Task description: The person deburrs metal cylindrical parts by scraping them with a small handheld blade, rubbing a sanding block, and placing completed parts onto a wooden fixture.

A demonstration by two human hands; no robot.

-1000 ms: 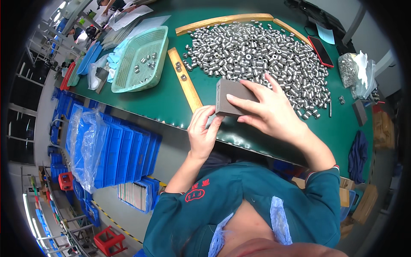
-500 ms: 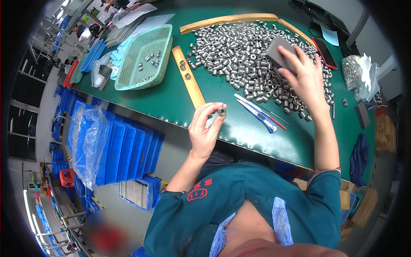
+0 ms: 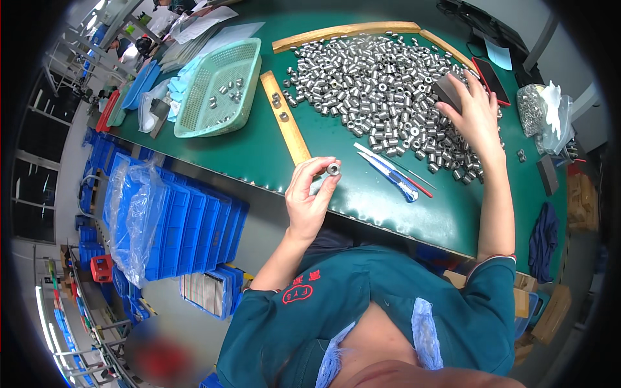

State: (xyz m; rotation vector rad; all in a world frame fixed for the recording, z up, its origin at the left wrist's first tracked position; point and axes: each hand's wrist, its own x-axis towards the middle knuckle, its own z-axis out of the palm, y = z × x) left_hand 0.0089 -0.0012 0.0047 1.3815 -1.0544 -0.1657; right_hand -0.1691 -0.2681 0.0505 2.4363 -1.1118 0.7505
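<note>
Near the table's front edge, my left hand (image 3: 308, 199) pinches a short metal bushing (image 3: 333, 169) between thumb and fingertips, its bored end showing. At the right side of a wide heap of metal bushings (image 3: 375, 90), my right hand (image 3: 477, 119) grips a dark grey rectangular block (image 3: 447, 92), its fingers covering the far part. Just beyond my left hand lies a wooden strip (image 3: 289, 132) with a few bushings on it. A blue and white utility knife (image 3: 391, 176) and a thin red-ended tool (image 3: 417, 183) lie between my hands.
A pale green plastic basket (image 3: 187, 123) with several bushings stands at the left. Wooden strips (image 3: 349, 30) edge the heap's far side. At the right are a red-edged phone (image 3: 493, 81), a plastic bag of parts (image 3: 532, 107) and another grey block (image 3: 548, 174). Blue crates (image 3: 187, 216) stand below left.
My right hand has moved to the right over the heap, carrying the grey block with it. My left hand stays almost still, with the bushing turned slightly.
</note>
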